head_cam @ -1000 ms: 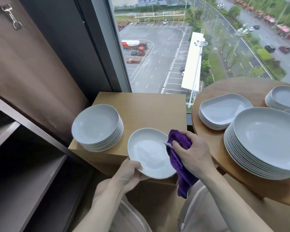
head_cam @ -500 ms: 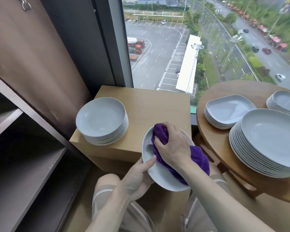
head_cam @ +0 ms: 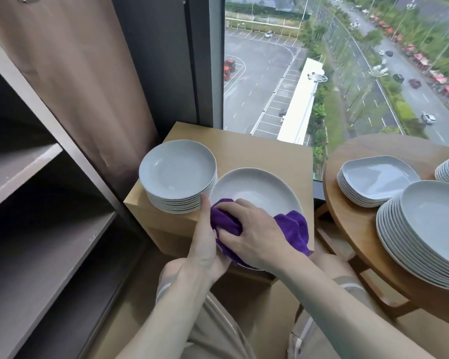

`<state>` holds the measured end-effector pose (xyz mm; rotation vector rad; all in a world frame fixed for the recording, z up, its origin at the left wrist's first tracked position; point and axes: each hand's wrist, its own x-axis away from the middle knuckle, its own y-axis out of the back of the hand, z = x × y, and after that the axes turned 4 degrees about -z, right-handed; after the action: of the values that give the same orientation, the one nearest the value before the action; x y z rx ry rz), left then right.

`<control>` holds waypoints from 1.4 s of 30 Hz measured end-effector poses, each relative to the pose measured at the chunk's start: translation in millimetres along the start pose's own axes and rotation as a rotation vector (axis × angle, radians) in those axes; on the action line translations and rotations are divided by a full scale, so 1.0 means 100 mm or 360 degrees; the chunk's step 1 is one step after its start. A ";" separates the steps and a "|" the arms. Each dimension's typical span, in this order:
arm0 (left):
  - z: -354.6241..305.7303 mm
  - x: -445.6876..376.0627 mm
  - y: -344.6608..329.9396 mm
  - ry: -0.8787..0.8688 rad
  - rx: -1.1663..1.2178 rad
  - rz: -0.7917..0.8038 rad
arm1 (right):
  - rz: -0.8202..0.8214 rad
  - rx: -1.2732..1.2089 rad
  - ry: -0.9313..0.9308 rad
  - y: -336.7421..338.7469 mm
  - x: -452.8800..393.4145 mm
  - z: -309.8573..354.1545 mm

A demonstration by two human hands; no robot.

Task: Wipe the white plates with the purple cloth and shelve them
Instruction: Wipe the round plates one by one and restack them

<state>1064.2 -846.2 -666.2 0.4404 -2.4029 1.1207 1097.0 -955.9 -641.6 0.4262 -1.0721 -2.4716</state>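
Your left hand grips the near-left rim of the round white ceramic plate, held tilted above the square light-wood surface. Your right hand presses the bunched purple cloth into that plate's near side, fingers curled over it. Just left of that plate stands a stack of matching white plates.

plate being wiped: white, round, shallow, tilted, held just right of the stack on the bench
purple cloth: bunched, pressed on the plate's near part, spilling over its near right rim
stack of plates: white, round, neatly piled on the bench's left part
shelves: dark, bare boards at left
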 end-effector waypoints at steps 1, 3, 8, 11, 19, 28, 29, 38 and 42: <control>-0.04 0.00 0.02 -0.0006 0.0053 -0.0044 | 0.0070 0.0034 0.0007 -0.01 0.00 0.02; -0.07 -0.02 0.04 -0.0017 0.0083 -0.0132 | 0.0197 0.0150 0.0029 -0.03 0.00 0.02; -0.15 -0.04 0.01 -0.0035 -0.0005 -0.0194 | 0.0268 0.0504 -0.0019 0.05 0.10 -0.11; -0.14 -0.05 0.05 -0.0103 -0.0122 -0.0134 | 0.0160 0.0568 -0.0199 0.18 0.12 -0.29; 0.08 0.11 -0.14 -0.0133 -0.0474 -0.0030 | -0.0262 0.0639 -0.0463 0.53 -0.09 -0.52; 0.06 0.11 -0.10 -0.0050 -0.0403 -0.0113 | 0.0120 0.0375 0.0123 0.23 -0.09 -0.04; 0.03 0.11 -0.08 -0.0028 -0.0329 -0.0145 | 0.0204 0.0363 0.0153 0.19 -0.06 0.00; -0.15 0.07 -0.04 -0.0093 -0.0067 -0.0164 | 0.0506 0.0484 0.0082 0.22 0.10 0.00; -0.18 0.01 0.04 -0.0246 -0.0169 -0.0186 | 0.0478 0.0608 -0.0171 0.39 0.09 -0.20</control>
<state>1066.1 -829.6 -657.8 0.6437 -2.5186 0.9344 1107.8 -996.7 -626.2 0.2212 -1.5384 -2.0474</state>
